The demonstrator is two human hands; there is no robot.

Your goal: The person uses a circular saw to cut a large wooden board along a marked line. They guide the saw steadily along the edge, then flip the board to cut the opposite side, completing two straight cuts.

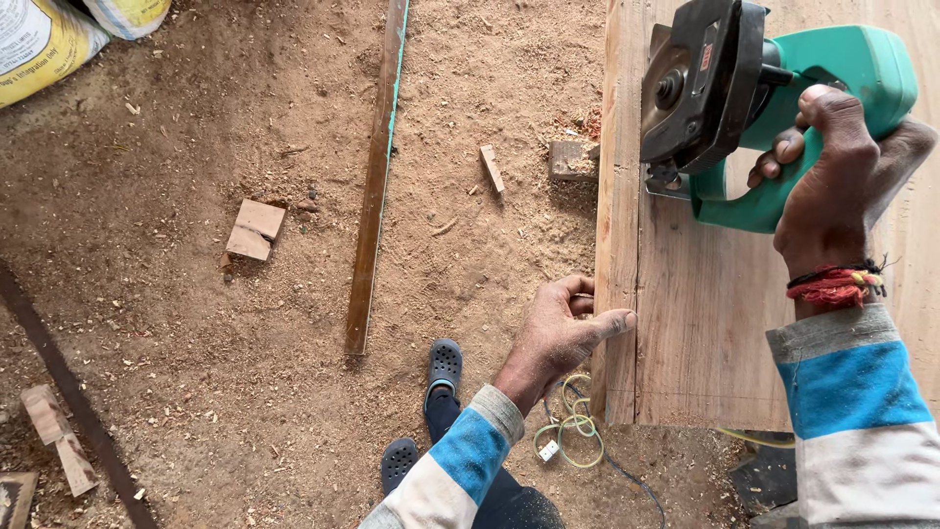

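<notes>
My right hand (830, 186) is closed around the handle of a green and black circular saw (744, 88), which rests near the left side of a wide wooden board (705, 313). A thin cut line runs along the board below the saw. My left hand (560, 333) grips the board's left edge, thumb on top and fingers curled under the side. Both sleeves are striped blue, white and grey, and a red thread band sits on my right wrist.
Sawdust covers the ground. A long narrow wooden strip (375, 176) lies to the left, with small offcut blocks (256, 230) around it. A pale green cord (573, 431) coils near my sandalled feet (443, 370). Sacks (39, 39) sit top left.
</notes>
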